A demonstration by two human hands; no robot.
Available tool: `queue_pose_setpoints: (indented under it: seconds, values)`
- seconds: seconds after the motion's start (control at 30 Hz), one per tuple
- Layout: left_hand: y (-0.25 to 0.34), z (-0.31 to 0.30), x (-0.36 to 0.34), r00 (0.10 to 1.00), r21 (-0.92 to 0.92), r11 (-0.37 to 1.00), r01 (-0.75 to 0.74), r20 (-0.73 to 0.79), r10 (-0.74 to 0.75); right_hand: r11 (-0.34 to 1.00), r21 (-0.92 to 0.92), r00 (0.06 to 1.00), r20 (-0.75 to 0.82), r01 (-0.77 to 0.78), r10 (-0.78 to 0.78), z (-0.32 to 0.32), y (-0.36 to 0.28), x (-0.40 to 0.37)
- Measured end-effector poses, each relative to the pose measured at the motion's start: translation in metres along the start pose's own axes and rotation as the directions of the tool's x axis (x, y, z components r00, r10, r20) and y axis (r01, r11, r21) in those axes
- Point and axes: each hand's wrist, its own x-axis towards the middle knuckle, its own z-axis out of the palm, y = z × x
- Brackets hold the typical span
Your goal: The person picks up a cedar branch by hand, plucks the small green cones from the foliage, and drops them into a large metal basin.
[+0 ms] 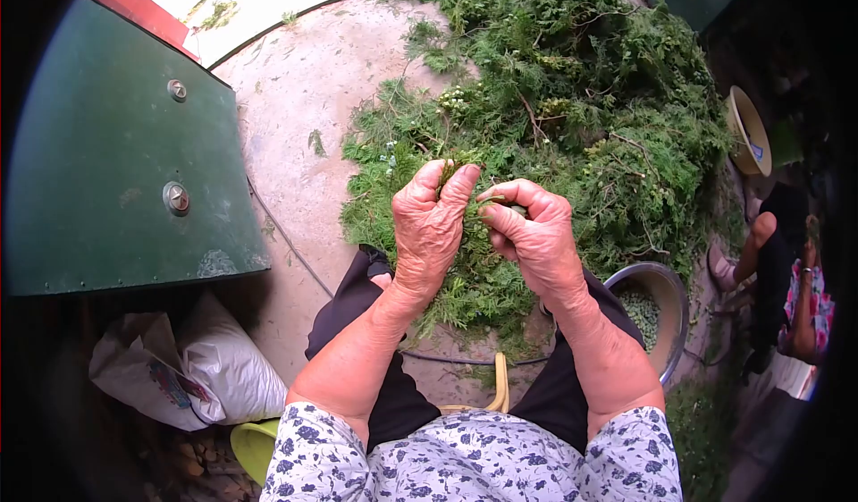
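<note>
My left hand (427,220) is closed, thumb against fingers, around a green conifer sprig (450,173) that pokes out at the fingertips. Just to its right, my right hand (534,232) pinches a thin green bit of the same kind of foliage between thumb and forefinger. Its lower fingers are curled, and what lies inside them is hidden. Both hands are raised above a large heap of cut conifer branches (572,118). Beside my right knee stands a metal basin (677,310) holding many small pale green cones or berries (639,314).
A green metal door (107,162) stands at the left, with white sacks (228,368) below it. A cable (290,243) runs over the concrete floor (295,100). At the right, another person (795,296) sits near a tan basin (746,131). A lime-green container (253,448) is lower left.
</note>
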Motion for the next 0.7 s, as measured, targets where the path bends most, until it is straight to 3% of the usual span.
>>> queue_pose_setpoints:
  seconds: [0.07, 0.1, 0.17, 0.23, 0.3, 0.37, 0.57, 0.63, 0.7]
  values:
    - [-0.004, -0.001, 0.001, 0.996, 0.057, 0.998, -0.016, -0.089, 0.021, 0.853, -0.421, 0.925, -0.074, 0.309, -0.372, 0.0, 0.003, -0.001]
    - [-0.002, -0.002, 0.003, 0.996, 0.057, 0.998, -0.017, -0.087, 0.022, 0.852, -0.422, 0.925, -0.075, 0.31, -0.373, -0.002, 0.0, 0.0]
    - [0.002, -0.005, 0.004, 0.994, -0.011, 0.998, 0.064, -0.092, -0.065, 0.976, -0.011, 0.971, -0.095, 0.217, -0.217, -0.01, -0.009, 0.003]
    - [-0.001, -0.004, 0.003, 0.996, 0.003, 0.997, 0.073, -0.045, -0.073, 0.983, 0.067, 0.982, -0.09, 0.173, -0.167, -0.012, -0.012, 0.005]
    - [0.003, -0.002, 0.001, 0.999, -0.031, 0.999, 0.033, 0.018, -0.032, 0.97, 0.244, 0.999, 0.044, 0.012, -0.023, -0.011, -0.01, 0.006]
    - [0.007, -0.001, -0.001, 0.997, -0.023, 0.998, 0.058, 0.044, -0.057, 0.988, 0.154, 0.997, 0.074, -0.023, 0.012, -0.007, -0.007, 0.003]
    - [0.006, 0.004, 0.002, 1.0, 0.054, 0.999, 0.002, -0.011, -0.001, 0.995, -0.079, 0.997, 0.062, 0.06, -0.056, 0.001, -0.001, -0.001]
    - [0.002, 0.004, 0.003, 0.997, 0.073, 0.995, -0.074, 0.003, 0.074, 0.859, -0.356, 0.929, 0.098, 0.368, -0.357, 0.005, 0.002, -0.001]
    - [0.006, 0.002, 0.002, 0.999, 0.113, 0.993, -0.033, 0.025, 0.031, 0.881, -0.344, 0.946, 0.092, 0.324, -0.312, 0.006, 0.003, -0.003]
